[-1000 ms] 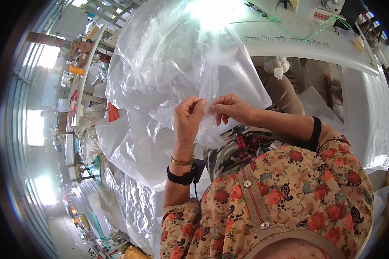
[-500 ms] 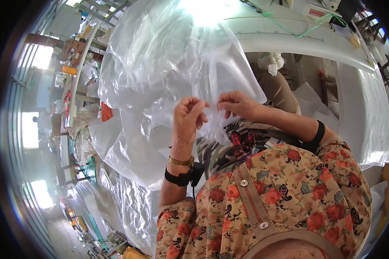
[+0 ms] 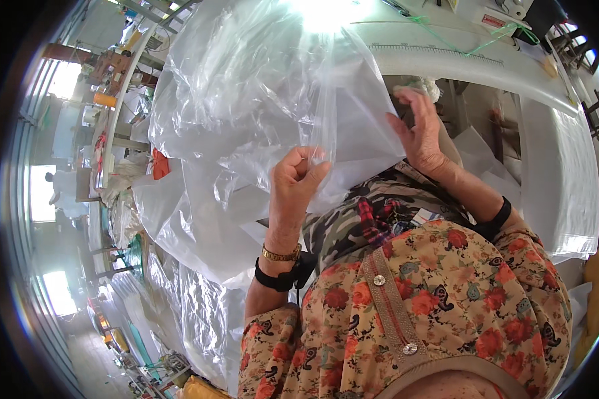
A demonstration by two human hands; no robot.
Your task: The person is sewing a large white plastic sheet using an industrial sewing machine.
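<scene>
A large clear plastic sheet (image 3: 199, 139) spreads in loose folds over the table edge and hangs before my lap. My left hand (image 3: 296, 174) is closed in a pinch on a gathered fold of it, thumb against fingers. At the sheet's right edge is my right hand (image 3: 420, 133), its fingers apart and thumb set off from them. The thumb comes close to the plastic; whether it touches, I cannot tell. Nothing shows in that hand.
A white worktable with a ruler scale (image 3: 439, 53) runs behind the sheet, a green string (image 3: 446, 41) lying on it. To the right hangs a stack of pale plastic sheeting (image 3: 556, 173). More crumpled plastic (image 3: 203, 319) lies at lower left, near an orange-red piece (image 3: 160, 163).
My right hand has moved away from the left, to the right and farther off, and its fingers have opened. The left hand has shifted slightly right, still pinching the plastic.
</scene>
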